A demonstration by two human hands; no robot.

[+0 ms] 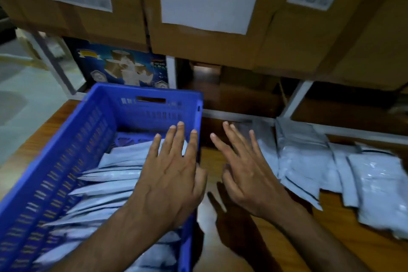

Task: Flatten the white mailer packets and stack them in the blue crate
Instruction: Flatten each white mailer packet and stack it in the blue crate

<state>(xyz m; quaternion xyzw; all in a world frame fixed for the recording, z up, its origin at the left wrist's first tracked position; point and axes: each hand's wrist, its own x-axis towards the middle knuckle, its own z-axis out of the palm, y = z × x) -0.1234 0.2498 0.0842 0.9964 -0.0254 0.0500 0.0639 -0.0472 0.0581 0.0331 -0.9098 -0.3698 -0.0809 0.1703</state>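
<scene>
Fingers straight and spread on both hands, gripping nothing: the left hand (pixel 170 174) is over the white packets (pixel 110 185) stacked overlapping in the blue crate (pixel 72 139), the right hand (pixel 245 174) above the wooden counter (pixel 276 238) just beside it. More packets (pixel 331 168) lie loose on the counter to the right.

packets (pixel 106 185) in crate (pixel 66 161); others (pixel 309 165) right

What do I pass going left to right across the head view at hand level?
Blue crate with stacked packets → left hand → right hand → loose packets on the wooden table.
</scene>
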